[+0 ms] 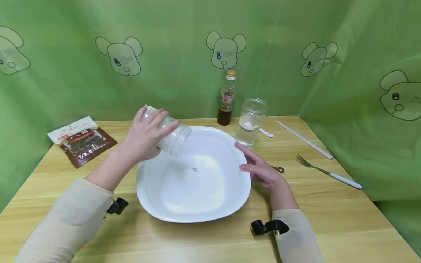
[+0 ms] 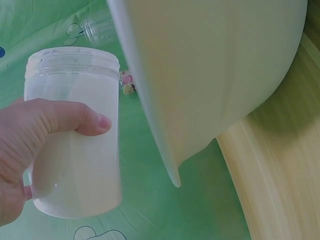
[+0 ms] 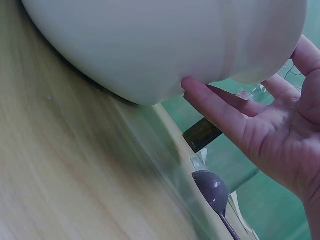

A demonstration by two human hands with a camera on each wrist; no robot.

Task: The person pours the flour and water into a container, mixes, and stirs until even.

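Note:
My left hand [image 1: 149,133] grips a clear wide-mouthed jar [image 1: 175,140], its thumb across the side in the left wrist view. Tilted over the left back part of a white basin [image 1: 194,210], the jar has its mouth turned down and to the right. A whitish content or coating [image 2: 80,165] shows through its wall. On the table, the basin has a small dark mark on its floor. My right hand [image 1: 261,170] holds the basin's right edge, thumb at the rim and fingers against the outer wall, as the right wrist view shows.
Behind the basin stand a dark-liquid bottle [image 1: 227,104] and a glass jar of clear liquid [image 1: 249,128]. A brown packet [image 1: 86,140] lies left. To the right are chopsticks [image 1: 306,139], a white-handled fork [image 1: 329,172] and a dark spoon [image 3: 212,190]. Green cloth [image 1: 177,65] surrounds the table.

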